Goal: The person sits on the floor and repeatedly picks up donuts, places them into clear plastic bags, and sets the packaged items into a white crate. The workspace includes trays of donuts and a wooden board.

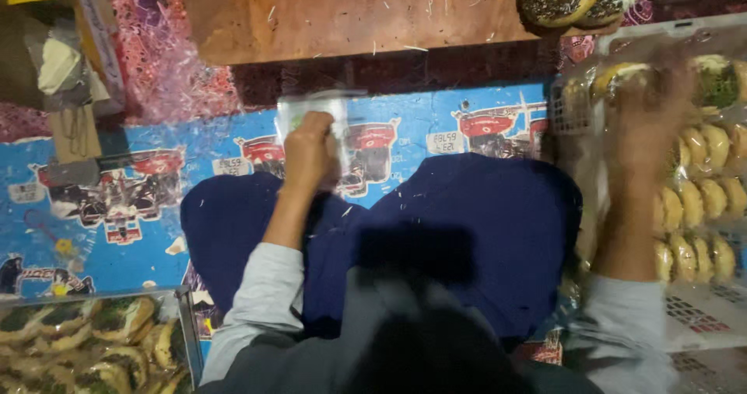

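While my left hand [309,149] pinches a clear plastic bag [315,114] over my knee, my blurred right hand [648,118] grips a wrapped doughnut [622,75] above the white crate [700,316]

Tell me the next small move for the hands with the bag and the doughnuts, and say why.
Probably bring the right hand back toward the clear plastic bag. The left hand holds that bag up over the lap, while the right hand, blurred, rests on a wrapped doughnut in the white crate. Whether it has gripped the doughnut is unclear.
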